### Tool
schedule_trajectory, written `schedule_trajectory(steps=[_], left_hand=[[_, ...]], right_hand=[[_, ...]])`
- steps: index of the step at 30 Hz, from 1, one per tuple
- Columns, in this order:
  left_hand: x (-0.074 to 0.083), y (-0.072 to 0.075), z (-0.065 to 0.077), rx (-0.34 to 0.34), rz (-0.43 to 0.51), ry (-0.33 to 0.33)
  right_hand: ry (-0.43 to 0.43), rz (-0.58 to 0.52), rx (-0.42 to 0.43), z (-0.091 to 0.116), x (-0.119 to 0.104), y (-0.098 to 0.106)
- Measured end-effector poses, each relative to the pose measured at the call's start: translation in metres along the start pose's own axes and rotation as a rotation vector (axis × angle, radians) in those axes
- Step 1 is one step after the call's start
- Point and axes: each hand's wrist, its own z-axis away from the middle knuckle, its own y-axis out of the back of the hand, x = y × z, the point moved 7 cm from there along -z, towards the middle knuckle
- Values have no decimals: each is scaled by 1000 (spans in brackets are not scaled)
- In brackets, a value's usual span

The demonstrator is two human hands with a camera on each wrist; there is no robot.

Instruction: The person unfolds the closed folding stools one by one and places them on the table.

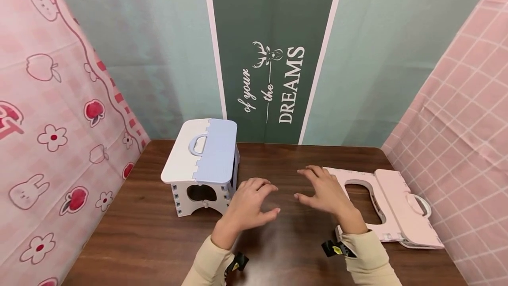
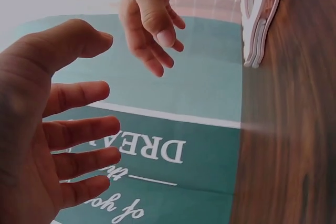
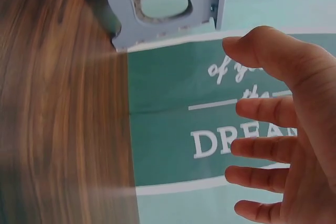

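On the left of the table stands an unfolded step stool [image 1: 216, 153], its top half white and half light blue with a small handle in the middle. A pink folding stool [image 1: 390, 202] lies folded flat at the right. My left hand [image 1: 250, 204] hovers just right of the blue and white stool, fingers spread and holding nothing. Facing it, my right hand [image 1: 327, 191] is held in the air near the left edge of the pink stool, also with nothing in it. Both palms show with fingers apart in the left wrist view [image 2: 31, 119] and right wrist view [image 3: 310, 140].
The dark wooden table [image 1: 278, 250] ends at a green cloth backdrop [image 1: 274, 21] with white lettering. A pink patterned cloth [image 1: 59, 144] hangs on the left, and a pink checked cloth [image 1: 456, 114] on the right.
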Motion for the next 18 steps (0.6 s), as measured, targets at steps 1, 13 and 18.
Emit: schedule_trajectory(steps=[1,13,18], left_hand=[[1,-2,-1,-6,10,5],[9,-28,-11,-98,48,4],[14,-41,-16,-165,53,14]], right_hand=[[-13,-6,1,3,4,1],[-116,-24,-9,38,39,3],[-151,-24,-12,50,49,5]])
